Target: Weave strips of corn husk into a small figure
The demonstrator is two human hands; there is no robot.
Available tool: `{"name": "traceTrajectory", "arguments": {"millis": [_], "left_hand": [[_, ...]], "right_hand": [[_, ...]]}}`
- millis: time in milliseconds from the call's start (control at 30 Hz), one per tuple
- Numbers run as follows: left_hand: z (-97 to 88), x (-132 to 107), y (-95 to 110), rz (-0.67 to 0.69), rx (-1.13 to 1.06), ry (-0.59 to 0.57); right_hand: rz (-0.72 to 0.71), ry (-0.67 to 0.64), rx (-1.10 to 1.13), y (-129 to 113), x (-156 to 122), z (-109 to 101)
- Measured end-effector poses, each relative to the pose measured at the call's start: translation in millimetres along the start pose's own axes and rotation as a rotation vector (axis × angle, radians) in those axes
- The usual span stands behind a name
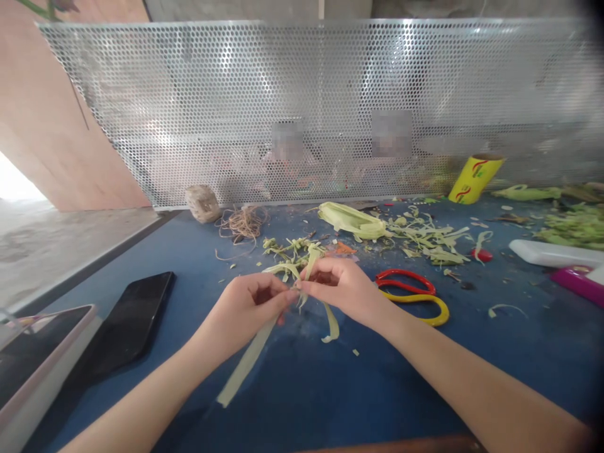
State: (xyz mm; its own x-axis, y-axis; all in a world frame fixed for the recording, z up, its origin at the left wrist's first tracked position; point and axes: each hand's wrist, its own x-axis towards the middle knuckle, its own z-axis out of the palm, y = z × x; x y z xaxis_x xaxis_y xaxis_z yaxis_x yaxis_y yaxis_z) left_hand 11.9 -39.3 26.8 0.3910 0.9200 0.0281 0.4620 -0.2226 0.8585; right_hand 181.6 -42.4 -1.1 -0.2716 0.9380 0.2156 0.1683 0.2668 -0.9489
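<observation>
So I'm on the head cam feed, and both hands are out over the middle of the blue tabletop (377, 390), fingertips almost meeting. The left hand (255, 302) has its thumb and fingers pinched tight on some thin, flat strips of pale green husk (248, 368), and the right hand (340, 280) is pinching the same bundle from the other side. I can't make out exactly how the strips cross, since the fingers hide that bit. One long strip hangs out toward the near left, a shorter curly one drops on the near side of the right hand, and a couple of ends stick up on the far side.

Just right of the right hand there's a pair of scissors with one red and one yellow handle loop (442, 309), blades out of my view. Farther off I've got a plump pale green husk-wrapped ear (352, 221) with shredded green scraps (436, 242) to its right, and a loose tangle of brown twine (243, 223) to the left. A black flat phone (141, 314) lies near left. Far right, a yellow printed cardboard-type roll (474, 182) stands tilted by the perforated metal screen (330, 75).
</observation>
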Motion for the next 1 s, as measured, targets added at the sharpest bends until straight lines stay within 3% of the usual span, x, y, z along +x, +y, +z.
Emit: {"name": "traceTrajectory", "arguments": {"millis": [167, 400, 533, 633, 833, 1000], "left_hand": [[0.2, 1.6, -3.7, 0.115, -0.064, 0.161], [6.4, 3.4, -6.2, 0.164, -0.079, 0.235], [6.5, 2.2, -5.6, 0.184, -0.056, 0.291], [5.8, 3.8, -7.4, 0.131, -0.108, 0.248], [10.2, 6.9, -11.4, 0.059, -0.27, -0.004], [13.3, 5.9, -13.5, 0.107, -0.12, 0.06]], "right_hand": [[-0.001, -0.041, -0.004, -5.8, -5.3, 5.6], [0.017, -0.032, -0.054, -5.2, -9.1, 14.9], [0.015, -0.063, 0.023, -1.7, -7.5, 17.9], [-0.003, -0.09, 0.013, -2.9, -7.6, 16.9], [0.016, 0.011, -0.126, -4.3, -5.6, 8.2], [-0.03, 0.139, -0.221, -4.5, -4.8, 7.0]]}}
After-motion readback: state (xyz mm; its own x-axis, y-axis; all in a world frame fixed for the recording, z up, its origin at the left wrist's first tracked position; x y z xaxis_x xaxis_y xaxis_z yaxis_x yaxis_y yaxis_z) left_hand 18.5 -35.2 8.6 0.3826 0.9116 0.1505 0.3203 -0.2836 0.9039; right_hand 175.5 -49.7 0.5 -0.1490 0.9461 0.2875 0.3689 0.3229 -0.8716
